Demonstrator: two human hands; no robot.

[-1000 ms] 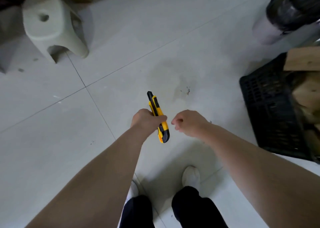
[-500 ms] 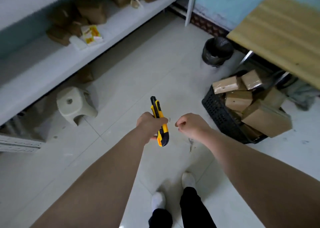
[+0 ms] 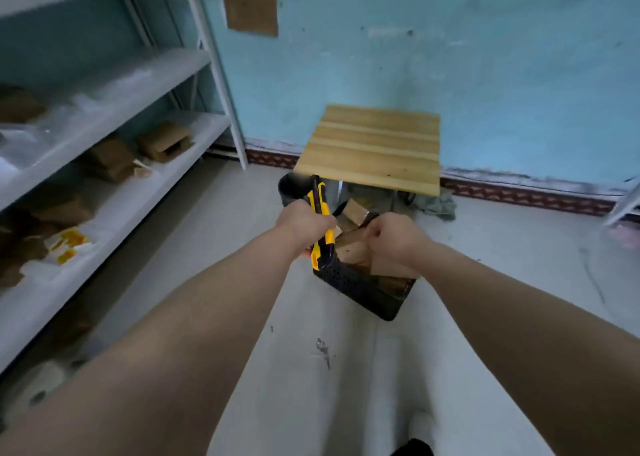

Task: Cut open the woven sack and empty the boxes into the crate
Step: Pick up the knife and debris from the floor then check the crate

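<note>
My left hand (image 3: 304,225) grips a yellow and black utility knife (image 3: 320,223), its tip pointing up and away from me. My right hand (image 3: 394,235) is a closed fist just right of the knife, with nothing visible in it. Behind both hands a black plastic crate (image 3: 360,291) stands on the floor, filled with several brown cardboard boxes (image 3: 355,247). No woven sack is in view.
A small wooden table (image 3: 374,149) stands against the blue wall behind the crate, with a black bin (image 3: 292,187) beside it. White shelving (image 3: 114,119) with cardboard boxes runs along the left. A pale stool (image 3: 38,383) sits at the lower left. Grey cloth (image 3: 438,206) lies under the table.
The view has tilted up from the floor to the wall, table and shelves. Both hands keep the same pose, left on the knife, right in a fist, now in front of the crate.
</note>
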